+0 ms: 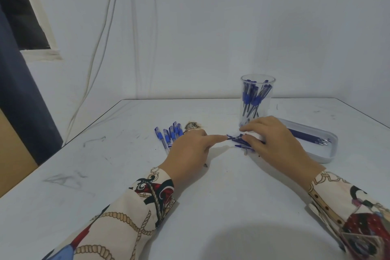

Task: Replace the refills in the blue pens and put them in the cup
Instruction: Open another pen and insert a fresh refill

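A clear cup (266, 110) at the back right holds several blue pens. More blue pens (168, 135) lie side by side on the white table (105, 164), just left of my left hand (190, 152). That hand's index finger stretches right and touches a small pile of loose blue refills (237, 139). Its other fingers are curled, and a dark pen tip (205, 165) pokes out beneath the palm. My right hand (276, 141) covers the right side of the pile, thumb and curled fingers pinching a refill there.
A shallow white tray (316, 155) with more blue refills (308, 138) lies to the right, behind my right hand. A small brown patterned item (191, 126) sits behind the loose pens. White cables (101, 34) hang on the wall at the left.
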Motion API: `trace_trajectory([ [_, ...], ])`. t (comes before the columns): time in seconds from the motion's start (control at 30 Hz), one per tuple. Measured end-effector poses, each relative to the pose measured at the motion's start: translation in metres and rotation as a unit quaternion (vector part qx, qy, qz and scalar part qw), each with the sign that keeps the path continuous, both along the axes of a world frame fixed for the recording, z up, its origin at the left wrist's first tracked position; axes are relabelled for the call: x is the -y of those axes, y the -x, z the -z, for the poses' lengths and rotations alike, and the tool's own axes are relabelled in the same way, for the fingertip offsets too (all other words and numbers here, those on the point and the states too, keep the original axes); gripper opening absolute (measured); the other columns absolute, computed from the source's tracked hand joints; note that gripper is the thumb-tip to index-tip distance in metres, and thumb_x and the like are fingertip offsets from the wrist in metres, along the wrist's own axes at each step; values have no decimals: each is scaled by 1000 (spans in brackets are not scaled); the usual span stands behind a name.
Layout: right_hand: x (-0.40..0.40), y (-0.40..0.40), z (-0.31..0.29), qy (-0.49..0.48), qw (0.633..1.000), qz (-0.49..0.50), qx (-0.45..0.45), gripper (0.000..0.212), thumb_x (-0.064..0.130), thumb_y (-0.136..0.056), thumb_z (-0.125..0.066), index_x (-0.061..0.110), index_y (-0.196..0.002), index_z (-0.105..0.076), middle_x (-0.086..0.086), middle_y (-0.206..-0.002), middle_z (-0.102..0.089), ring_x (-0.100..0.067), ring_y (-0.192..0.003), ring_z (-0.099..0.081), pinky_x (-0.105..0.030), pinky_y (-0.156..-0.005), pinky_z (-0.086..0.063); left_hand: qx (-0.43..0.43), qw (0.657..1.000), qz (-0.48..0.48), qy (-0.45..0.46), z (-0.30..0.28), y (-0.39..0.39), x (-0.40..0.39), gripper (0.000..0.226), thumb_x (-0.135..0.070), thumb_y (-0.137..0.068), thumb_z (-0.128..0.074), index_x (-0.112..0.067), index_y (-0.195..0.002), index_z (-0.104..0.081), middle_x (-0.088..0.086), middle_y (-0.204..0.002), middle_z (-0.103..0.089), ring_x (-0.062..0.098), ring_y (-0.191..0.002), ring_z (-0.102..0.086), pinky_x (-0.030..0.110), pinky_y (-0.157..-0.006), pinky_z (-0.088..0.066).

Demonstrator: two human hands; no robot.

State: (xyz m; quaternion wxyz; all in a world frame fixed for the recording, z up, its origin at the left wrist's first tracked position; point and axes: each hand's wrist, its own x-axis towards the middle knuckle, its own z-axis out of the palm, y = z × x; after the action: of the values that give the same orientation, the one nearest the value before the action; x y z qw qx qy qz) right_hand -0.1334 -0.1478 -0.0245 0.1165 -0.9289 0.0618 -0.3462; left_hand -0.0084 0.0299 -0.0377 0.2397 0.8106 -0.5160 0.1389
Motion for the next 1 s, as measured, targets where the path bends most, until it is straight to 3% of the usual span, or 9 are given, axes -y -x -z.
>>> trace_trajectory([
  [0.07,1,-3,3,89,995,-25,22,18,16,-78,-75,17,-96,-74,4,-90,-69,-20,-85,-58,-33,-73,-44,3,1000,20,-2,-1,4,1,52,-4,-95,-39,-42,-129,-50,2,-84,-55,21,-80,-50,38,-64,-44],
  [0.13,2,-5,5,132,990,-39,9,19,18,-74,-79,18,-93,-75,4,-83,-70,-23,-77,-59,-33,-66,-44,11,999,39,0,-2,6,2,53,-3,-94,-40,-42,-128,-50,5,-82,-55,23,-78,-51,42,-62,-45],
  [0.3,5,-4,4,137,990,-39,5,14,19,-72,-80,20,-86,-76,5,-75,-69,-22,-70,-59,-34,-59,-43,10,999,44,-3,-2,7,3,52,-4,-94,-40,-41,-131,-48,4,-85,-57,23,-79,-51,42,-64,-46],
  [0.53,29,-1,6,113,993,46,-5,14,12,-68,-83,21,-76,-76,2,-72,-68,-27,-69,-58,-33,-65,-38,-23,1000,13,0,0,-6,-1,41,-17,-97,-39,-32,-135,-45,2,-95,-60,20,-91,-53,40,-75,-47],
  [0.73,48,10,2,95,987,120,-46,5,26,-80,-73,26,-84,-75,3,-87,-70,-25,-85,-53,-32,-70,-33,-27,1000,-13,8,3,-16,-3,37,-20,-98,-40,-31,-133,-48,-3,-103,-62,16,-94,-55,37,-75,-48],
  [0.83,49,14,-4,94,980,151,-90,14,35,-86,-63,32,-95,-74,6,-95,-68,-21,-94,-51,-30,-71,-27,-32,999,-21,14,1,-18,-5,37,-19,-98,-40,-29,-132,-49,-5,-108,-63,14,-97,-54,33,-76,-47],
  [1.0,48,11,-4,36,979,154,-132,17,32,-88,-62,39,-100,-72,9,-96,-68,-16,-102,-49,-31,-78,-27,-32,999,-19,8,2,-17,-4,37,-17,-97,-39,-30,-131,-50,-2,-101,-62,16,-93,-55,36,-75,-48],
])
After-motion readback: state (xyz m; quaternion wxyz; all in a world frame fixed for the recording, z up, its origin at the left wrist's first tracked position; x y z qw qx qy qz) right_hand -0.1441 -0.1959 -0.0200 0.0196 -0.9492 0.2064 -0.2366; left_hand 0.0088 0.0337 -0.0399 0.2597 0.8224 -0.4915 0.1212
